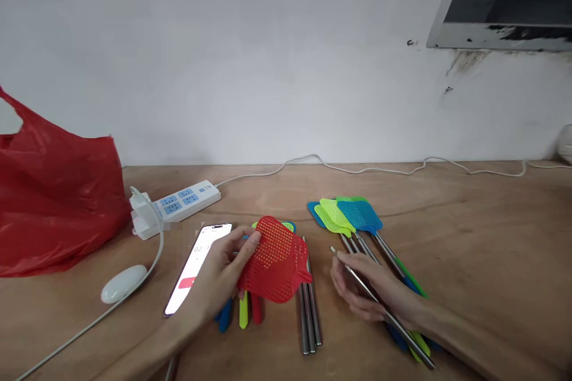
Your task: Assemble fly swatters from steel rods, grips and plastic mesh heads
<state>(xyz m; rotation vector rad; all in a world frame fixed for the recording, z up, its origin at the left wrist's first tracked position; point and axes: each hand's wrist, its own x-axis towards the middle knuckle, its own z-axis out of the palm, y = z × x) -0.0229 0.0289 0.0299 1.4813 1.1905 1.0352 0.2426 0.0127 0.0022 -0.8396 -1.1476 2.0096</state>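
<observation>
My left hand (226, 271) grips a red fly swatter head (279, 262) by its left edge, its short neck pointing right. A metal rod (386, 312) lies in my right hand (364, 289), its thin tip aimed up and left toward the red head, apart from it. Between my hands, several metal rods (309, 318) lie side by side on the table. Under my left hand are loose handles, blue (225, 317), yellow-green (243, 311) and red (256, 308), along with partly hidden swatter heads. Several whole fly swatters (360, 214), blue and green, lie fanned beyond and beneath my right hand.
A lit phone (196, 265) lies left of my left hand. Farther left are a white power strip (179, 208), a white mouse-shaped object (124, 283) with a cable, and a red plastic bag (58, 202). A thin cord (361, 171) runs along the wall.
</observation>
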